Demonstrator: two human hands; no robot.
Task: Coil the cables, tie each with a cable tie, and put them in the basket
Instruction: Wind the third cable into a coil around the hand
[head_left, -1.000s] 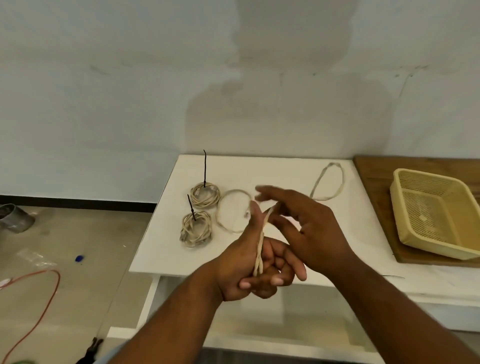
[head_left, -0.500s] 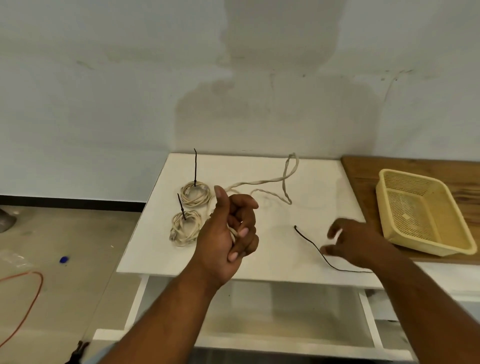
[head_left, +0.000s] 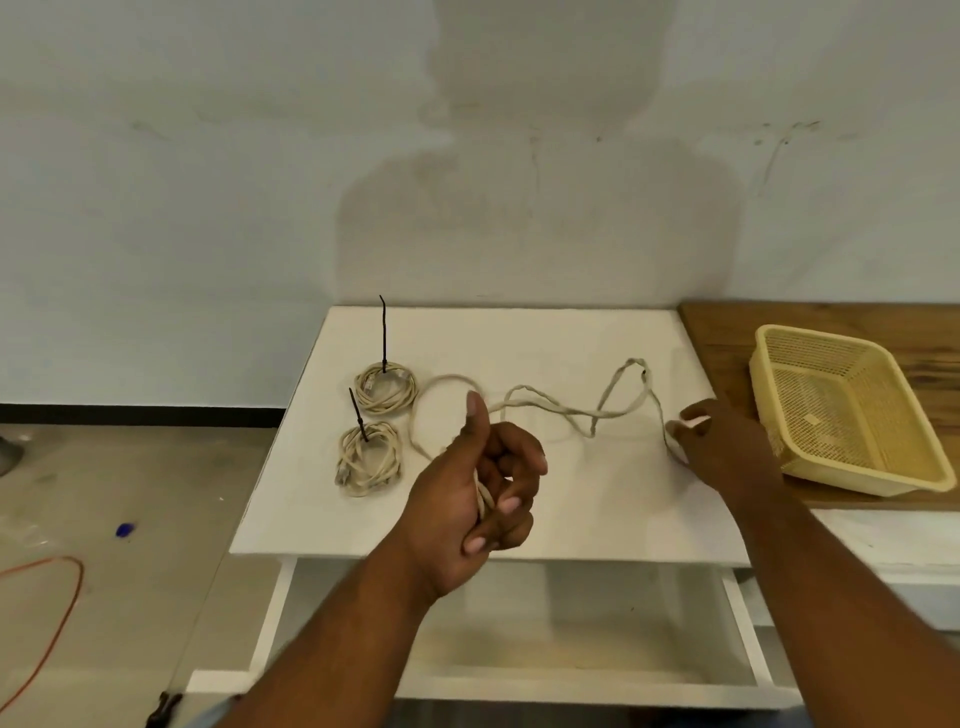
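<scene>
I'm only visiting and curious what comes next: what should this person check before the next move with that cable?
1. Left hand grips the wound loops: ok.
2. Whole cable coiled: not ok, a long stretch trails across the white table.
3. Black cable tie held by the right hand: cannot tell, it runs to the fingertips but the grip is unclear.
4. Basket ready to receive: ok, open beside the right hand.
5. Far tied coil and near tied coil in the basket: not ok, both lie on the table.
</scene>
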